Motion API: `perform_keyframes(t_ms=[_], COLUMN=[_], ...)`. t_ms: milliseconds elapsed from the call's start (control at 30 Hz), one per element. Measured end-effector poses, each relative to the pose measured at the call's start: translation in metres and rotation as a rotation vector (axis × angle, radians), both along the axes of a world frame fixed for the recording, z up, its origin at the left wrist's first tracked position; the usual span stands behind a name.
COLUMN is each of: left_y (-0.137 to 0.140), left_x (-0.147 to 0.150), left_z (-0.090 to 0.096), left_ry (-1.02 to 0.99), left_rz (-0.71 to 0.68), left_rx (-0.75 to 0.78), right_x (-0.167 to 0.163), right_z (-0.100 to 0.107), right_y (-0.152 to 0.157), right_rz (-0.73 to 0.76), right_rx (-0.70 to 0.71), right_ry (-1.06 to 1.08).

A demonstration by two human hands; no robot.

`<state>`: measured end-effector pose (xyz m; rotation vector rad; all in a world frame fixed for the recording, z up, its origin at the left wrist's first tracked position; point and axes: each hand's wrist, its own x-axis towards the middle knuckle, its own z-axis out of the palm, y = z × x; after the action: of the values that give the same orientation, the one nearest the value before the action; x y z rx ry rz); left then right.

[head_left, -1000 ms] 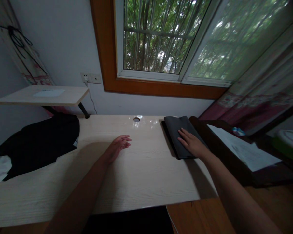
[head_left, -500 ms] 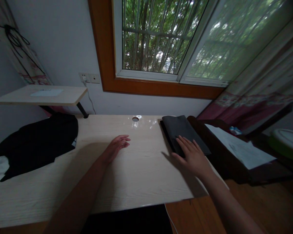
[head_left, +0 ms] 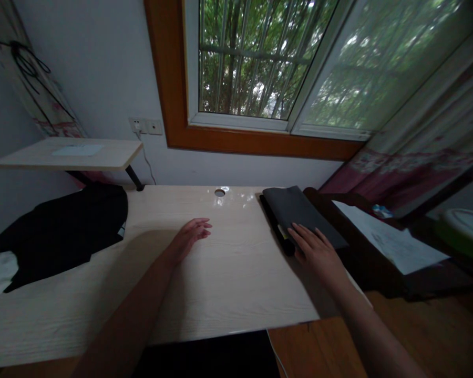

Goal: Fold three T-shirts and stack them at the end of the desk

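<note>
A flat dark grey folder [head_left: 295, 202] lies near the right end of the pale wooden table [head_left: 228, 294]. My right hand [head_left: 315, 251] is on its near edge, with the fingers over the top of the grey cover and the thumb tucked low at the edge, partly hidden. Beneath the cover, along the left side, a black layer and a small yellowish patch [head_left: 283, 232] show. Over the middle of the table, my left hand [head_left: 189, 239] holds nothing; its fingers are loosely curved and apart from one another.
Black clothing [head_left: 67, 226] with a white piece [head_left: 0, 273] lies on the left, by a small raised shelf [head_left: 71, 152]. Beyond the table's right edge stands a dark brown piece of furniture [head_left: 362, 236] with a white sheet [head_left: 390, 241]. A window is behind the table.
My right hand has moved slightly right and its thumb has drawn in to the folder's edge. The grey cover has shifted a little right, showing the yellowish patch. My left hand stays put.
</note>
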<state>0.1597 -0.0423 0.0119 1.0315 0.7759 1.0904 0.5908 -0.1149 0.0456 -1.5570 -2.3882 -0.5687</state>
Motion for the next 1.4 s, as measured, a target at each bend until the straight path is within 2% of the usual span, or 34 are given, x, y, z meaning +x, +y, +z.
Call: perform_keyframes(t_ms=[167,300,400,500,633,733,900,1033,1133,1267,1400], left_y=[0.000,-0.003,-0.003,-0.001,0.002,0.003,0.004,0.006,0.006,0.006,0.006], left_x=[0.000,0.000,-0.001,-0.002,-0.003,-0.003,-0.002,-0.002,-0.003,-0.003,-0.003], left_z=[0.000,0.006,0.007,0.002,-0.003,-0.003,-0.002,-0.004,-0.006,-0.007,-0.007], left_ry=[0.001,0.018,0.022,0.012,0.000,-0.003,-0.004,0.000,0.001,0.001,0.009], left_rz=[-0.022,-0.028,-0.033,-0.049,-0.057,-0.057,-0.056,-0.058,-0.060,-0.065,-0.062], left_rx=[0.018,0.031,0.038,0.057,0.065,0.063,0.057,0.054,0.061,0.067,0.058], right_x=[-0.002,-0.007,-0.008,-0.004,0.003,0.003,-0.003,0.003,0.015,0.031,0.036], right_z=[0.011,0.031,0.041,0.043,0.034,0.021,0.001,0.005,0.008,0.002,-0.005], right_y=[0.006,0.030,0.065,0.109,0.166,0.190,0.195,0.195,0.198,0.202,0.203], right_rz=[0.038,0.033,-0.011,-0.053,-0.168,-0.249,-0.290,-0.285,-0.344,-0.488,-0.512], right_rx=[-0.113,-0.217,-0.250,-0.255,-0.329,-0.400,-0.408,-0.411,-0.364,-0.378,-0.396], right_ry=[0.099,0.248,0.302,0.315,0.283,0.234,0.195,0.197,0.167,0.182,0.217])
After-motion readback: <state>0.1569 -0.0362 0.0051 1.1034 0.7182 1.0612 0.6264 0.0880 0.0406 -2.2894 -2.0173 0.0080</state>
